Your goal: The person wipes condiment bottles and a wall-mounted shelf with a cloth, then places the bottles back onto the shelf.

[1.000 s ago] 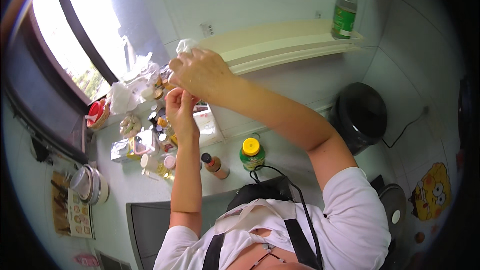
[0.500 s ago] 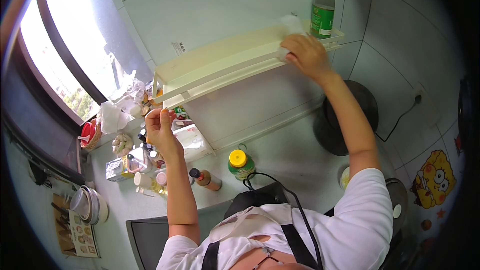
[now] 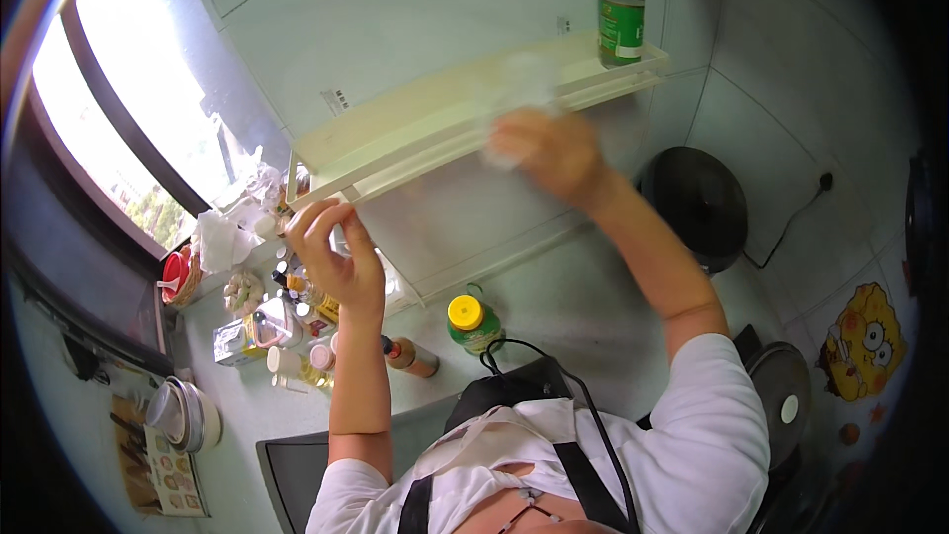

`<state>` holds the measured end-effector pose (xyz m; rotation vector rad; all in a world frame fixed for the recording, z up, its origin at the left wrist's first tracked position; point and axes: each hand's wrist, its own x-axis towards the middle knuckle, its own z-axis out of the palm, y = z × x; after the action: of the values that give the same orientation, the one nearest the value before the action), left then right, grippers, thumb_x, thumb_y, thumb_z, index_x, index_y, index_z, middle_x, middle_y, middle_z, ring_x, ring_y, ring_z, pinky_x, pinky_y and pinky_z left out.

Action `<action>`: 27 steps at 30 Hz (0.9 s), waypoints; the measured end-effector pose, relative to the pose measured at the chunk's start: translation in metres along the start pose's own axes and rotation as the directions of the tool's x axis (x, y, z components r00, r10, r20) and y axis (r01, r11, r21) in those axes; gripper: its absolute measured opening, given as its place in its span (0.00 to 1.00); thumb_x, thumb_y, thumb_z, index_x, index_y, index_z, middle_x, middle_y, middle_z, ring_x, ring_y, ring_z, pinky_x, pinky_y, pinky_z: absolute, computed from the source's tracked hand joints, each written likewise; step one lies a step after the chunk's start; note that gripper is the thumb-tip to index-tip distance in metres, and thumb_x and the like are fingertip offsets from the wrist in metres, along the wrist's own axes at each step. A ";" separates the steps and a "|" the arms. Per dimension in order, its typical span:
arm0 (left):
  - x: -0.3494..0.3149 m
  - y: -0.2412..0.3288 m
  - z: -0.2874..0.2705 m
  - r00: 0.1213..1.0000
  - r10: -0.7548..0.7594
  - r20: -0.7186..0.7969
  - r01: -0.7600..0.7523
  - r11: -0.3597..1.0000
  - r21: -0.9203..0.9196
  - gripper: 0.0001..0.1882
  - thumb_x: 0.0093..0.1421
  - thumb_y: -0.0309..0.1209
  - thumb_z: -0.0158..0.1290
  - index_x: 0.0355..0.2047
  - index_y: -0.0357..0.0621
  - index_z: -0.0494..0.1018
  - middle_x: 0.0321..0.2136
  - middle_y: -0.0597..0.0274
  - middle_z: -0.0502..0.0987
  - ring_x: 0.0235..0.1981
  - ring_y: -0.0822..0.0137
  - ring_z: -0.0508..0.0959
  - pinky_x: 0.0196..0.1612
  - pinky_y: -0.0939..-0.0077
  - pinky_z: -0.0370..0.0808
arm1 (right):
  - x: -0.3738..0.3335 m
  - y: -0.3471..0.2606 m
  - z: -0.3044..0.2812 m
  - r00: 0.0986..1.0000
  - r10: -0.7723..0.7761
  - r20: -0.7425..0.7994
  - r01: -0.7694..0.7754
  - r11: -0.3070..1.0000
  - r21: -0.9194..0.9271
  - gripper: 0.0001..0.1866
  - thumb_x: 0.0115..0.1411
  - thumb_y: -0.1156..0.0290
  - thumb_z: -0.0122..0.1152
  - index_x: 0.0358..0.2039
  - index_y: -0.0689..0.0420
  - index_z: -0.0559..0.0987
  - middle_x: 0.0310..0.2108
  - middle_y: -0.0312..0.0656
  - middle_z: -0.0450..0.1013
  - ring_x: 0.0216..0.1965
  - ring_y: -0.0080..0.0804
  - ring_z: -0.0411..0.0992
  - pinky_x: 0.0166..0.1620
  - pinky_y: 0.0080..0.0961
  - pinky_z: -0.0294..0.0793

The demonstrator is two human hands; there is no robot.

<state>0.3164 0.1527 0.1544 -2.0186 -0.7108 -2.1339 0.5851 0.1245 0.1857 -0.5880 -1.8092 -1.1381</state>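
Note:
My right hand point(image 3: 554, 153), smeared by motion, presses a thin white wipe point(image 3: 529, 84) against the front rail of a long cream wall shelf point(image 3: 415, 143). Whether it is paper or cloth I cannot make out. My left hand point(image 3: 341, 252) is raised at the shelf's left end. Its fingers are bent and apart, their tips close to the lower edge; I cannot tell if they touch it. A clear glass bottle with a green label point(image 3: 621, 25) stands upright at the right end of the shelf.
Below are a yellow-capped green jar point(image 3: 474, 324), a brown sauce bottle point(image 3: 410, 356) and several seasoning bottles point(image 3: 301, 361) on the counter. A black round pot or cooker point(image 3: 695, 208) stands at right. By the window sit a red basket point(image 3: 178, 275) and crumpled white paper point(image 3: 222, 240).
My right hand has swept left along the shelf with the wipe, away from the green-labelled bottle. My left hand's fingers have spread. The view has shifted slightly.

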 end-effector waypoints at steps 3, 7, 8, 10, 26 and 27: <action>0.009 0.003 0.018 0.996 0.076 0.045 -0.076 0.997 -0.012 0.09 0.51 0.16 0.53 0.33 0.39 0.71 0.32 0.56 0.73 0.34 0.60 0.71 0.41 0.70 0.68 | 0.020 -0.025 0.022 0.997 -0.028 0.068 0.026 0.999 0.033 0.13 0.48 0.73 0.61 0.37 0.50 0.75 0.39 0.33 0.72 0.34 0.31 0.72 0.35 0.25 0.74; 0.007 -0.010 0.023 0.994 0.088 0.069 -0.090 0.996 0.024 0.09 0.50 0.16 0.53 0.32 0.40 0.71 0.31 0.56 0.74 0.33 0.60 0.72 0.39 0.70 0.68 | 0.001 -0.014 0.032 0.997 -0.070 0.041 0.074 0.993 -0.094 0.15 0.46 0.72 0.62 0.38 0.49 0.76 0.40 0.31 0.71 0.34 0.32 0.70 0.36 0.24 0.74; 0.005 -0.013 0.023 0.993 0.096 0.064 -0.099 0.994 0.035 0.09 0.50 0.16 0.53 0.32 0.40 0.71 0.31 0.56 0.74 0.33 0.60 0.72 0.39 0.70 0.68 | -0.010 -0.011 0.030 0.996 -0.077 0.041 0.083 0.986 -0.145 0.15 0.46 0.71 0.62 0.37 0.49 0.76 0.39 0.30 0.70 0.34 0.32 0.69 0.36 0.25 0.74; 0.004 -0.014 0.024 0.993 0.104 0.060 -0.106 0.994 0.029 0.09 0.50 0.16 0.53 0.32 0.40 0.72 0.30 0.56 0.74 0.33 0.60 0.73 0.39 0.70 0.68 | -0.041 0.005 0.020 0.997 0.030 0.072 -0.013 0.973 -0.229 0.17 0.46 0.74 0.62 0.39 0.48 0.77 0.40 0.31 0.72 0.38 0.32 0.71 0.38 0.27 0.74; 0.011 0.027 0.043 0.973 0.187 0.135 -0.173 0.979 -0.110 0.10 0.49 0.14 0.52 0.31 0.39 0.71 0.29 0.55 0.74 0.29 0.59 0.72 0.36 0.70 0.68 | -0.039 0.092 -0.088 0.566 0.796 -0.213 -0.813 0.583 0.018 0.18 0.53 0.82 0.44 0.39 0.56 0.80 0.44 0.44 0.71 0.44 0.35 0.70 0.45 0.24 0.69; 0.009 0.029 0.047 0.975 0.173 0.136 -0.155 0.979 -0.134 0.10 0.49 0.14 0.52 0.32 0.37 0.71 0.29 0.54 0.74 0.29 0.59 0.72 0.35 0.70 0.69 | -0.037 0.104 -0.087 0.560 0.805 -0.195 -0.821 0.570 -0.002 0.15 0.57 0.74 0.48 0.43 0.57 0.78 0.47 0.45 0.70 0.46 0.37 0.70 0.48 0.27 0.68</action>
<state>0.3703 0.1485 0.1709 -2.2298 -0.4207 -1.9967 0.7198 0.0982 0.2175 -1.1940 -1.0755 -0.5747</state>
